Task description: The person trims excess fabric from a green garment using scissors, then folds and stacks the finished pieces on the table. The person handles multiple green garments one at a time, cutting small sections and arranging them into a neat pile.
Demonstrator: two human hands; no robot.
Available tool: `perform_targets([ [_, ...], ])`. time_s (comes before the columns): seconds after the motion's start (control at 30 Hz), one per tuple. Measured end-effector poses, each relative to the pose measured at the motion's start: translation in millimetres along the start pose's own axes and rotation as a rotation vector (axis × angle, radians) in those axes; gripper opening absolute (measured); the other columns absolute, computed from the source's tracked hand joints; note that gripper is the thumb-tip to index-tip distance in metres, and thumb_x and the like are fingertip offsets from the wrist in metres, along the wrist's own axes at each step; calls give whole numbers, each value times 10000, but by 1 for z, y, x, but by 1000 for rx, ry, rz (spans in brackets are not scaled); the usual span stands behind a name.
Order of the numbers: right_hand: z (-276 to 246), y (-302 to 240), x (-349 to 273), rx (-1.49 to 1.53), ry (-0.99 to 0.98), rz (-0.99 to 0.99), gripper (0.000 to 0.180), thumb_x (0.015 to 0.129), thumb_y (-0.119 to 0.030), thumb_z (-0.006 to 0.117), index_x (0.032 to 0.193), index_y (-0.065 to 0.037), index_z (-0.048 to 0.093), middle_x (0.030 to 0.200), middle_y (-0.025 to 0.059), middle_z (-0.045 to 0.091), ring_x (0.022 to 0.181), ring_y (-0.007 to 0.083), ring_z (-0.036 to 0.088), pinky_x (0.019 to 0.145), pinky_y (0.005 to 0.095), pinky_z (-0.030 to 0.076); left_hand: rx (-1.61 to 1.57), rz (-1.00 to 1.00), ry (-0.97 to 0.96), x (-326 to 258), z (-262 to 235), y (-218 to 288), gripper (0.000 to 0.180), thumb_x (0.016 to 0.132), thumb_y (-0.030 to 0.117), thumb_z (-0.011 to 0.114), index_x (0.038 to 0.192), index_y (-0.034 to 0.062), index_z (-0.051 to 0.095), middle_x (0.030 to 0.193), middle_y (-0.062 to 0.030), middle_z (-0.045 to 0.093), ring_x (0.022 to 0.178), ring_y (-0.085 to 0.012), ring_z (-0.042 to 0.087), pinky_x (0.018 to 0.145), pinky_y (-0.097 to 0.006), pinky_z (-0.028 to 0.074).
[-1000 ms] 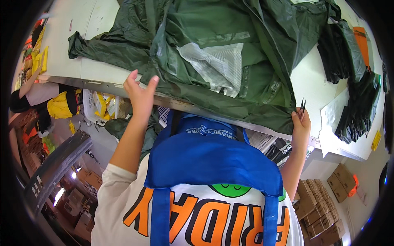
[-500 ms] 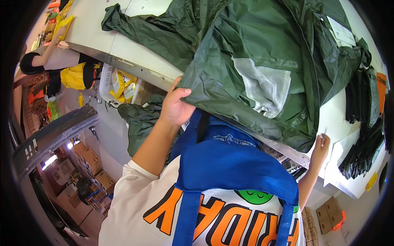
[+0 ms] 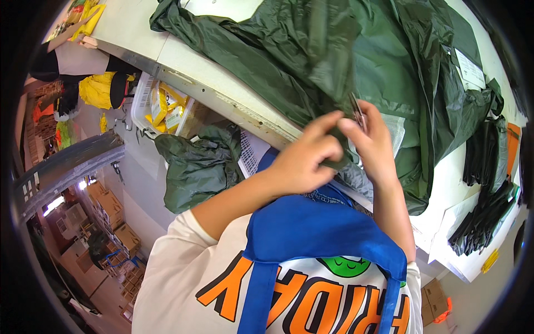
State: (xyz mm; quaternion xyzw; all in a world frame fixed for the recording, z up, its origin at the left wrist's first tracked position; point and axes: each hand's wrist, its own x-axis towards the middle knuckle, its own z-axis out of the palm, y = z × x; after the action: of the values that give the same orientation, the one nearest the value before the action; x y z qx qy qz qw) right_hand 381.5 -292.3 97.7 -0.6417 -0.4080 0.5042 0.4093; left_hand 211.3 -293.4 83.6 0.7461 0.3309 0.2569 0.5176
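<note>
A dark green rain jacket (image 3: 384, 67) lies spread on the table, its smooth inner side showing, with a whitish mesh patch (image 3: 396, 132) near my hands. In my right hand (image 3: 375, 147) is a slim pair of metal snips (image 3: 357, 110), pointing up beside the jacket's front edge. My left hand (image 3: 311, 153) is close by on the left, smeared by motion. Its index finger reaches toward my right thumb; whether it pinches anything does not show. The jacket's left front panel (image 3: 328, 61) is blurred above both hands, and one sleeve (image 3: 194, 30) stretches to the far left.
Under the table edge stands a white bin (image 3: 142, 106) of yellow packets, with a bundled green garment (image 3: 200, 170) nearby. Black folded strips (image 3: 484, 222) and paper sheets lie at the right. At the far left a co-worker (image 3: 78, 58) leans on the table.
My left hand has left the jacket's hem and moved right. My right hand has come in from the right table edge, so both are now close together. The jacket's left front panel has shifted.
</note>
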Motion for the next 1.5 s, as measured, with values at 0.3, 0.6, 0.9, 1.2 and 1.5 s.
perform_targets([
  [0.3, -112, 88, -2, -586, 110, 38, 231, 817, -139, 656, 876, 42, 524, 700, 176, 541, 656, 255, 483, 637, 360, 423, 435, -315, 861, -4, -136, -104, 631, 761, 95, 718, 1304, 69, 398, 1308, -135, 376, 1089, -236, 462, 885, -328, 459],
  [0.6, -198, 110, -45, -868, 464, 184, 294, 825, -117, 668, 1077, 1, 577, 895, 82, 621, 828, 162, 579, 740, 314, 456, 673, -518, 974, -34, -278, -180, 463, 724, 127, 749, 1139, 63, 554, 1202, -131, 501, 1118, -301, 495, 962, -383, 401],
  [0.9, 43, -68, 9, 326, -193, 100, 438, 984, -358, 435, 1187, 17, 536, 847, 109, 680, 437, 8, 273, 382, 182, 216, -9, 272, 754, 10, -172, -31, 545, 628, -68, 770, 1103, 65, 539, 1235, -109, 418, 1121, -212, 494, 908, -313, 470],
  [1.2, 70, -89, 31, 937, -217, 257, 88, 860, -52, 522, 893, -134, 531, 721, -26, 564, 389, 29, 293, 347, 181, 221, 636, 502, 640, -15, -139, -2, 289, 672, -54, 672, 884, 119, 579, 1390, -178, 250, 1357, -396, 250, 1092, -489, 299],
  [1.5, 29, -53, 5, 287, -106, -314, 226, 787, 96, 517, 986, 18, 589, 897, 18, 600, 756, 69, 514, 695, 221, 409, -743, -4, 567, -24, -123, 27, 320, 929, 163, 531, 1219, 42, 474, 1206, -88, 497, 1067, -145, 486, 926, -328, 420],
])
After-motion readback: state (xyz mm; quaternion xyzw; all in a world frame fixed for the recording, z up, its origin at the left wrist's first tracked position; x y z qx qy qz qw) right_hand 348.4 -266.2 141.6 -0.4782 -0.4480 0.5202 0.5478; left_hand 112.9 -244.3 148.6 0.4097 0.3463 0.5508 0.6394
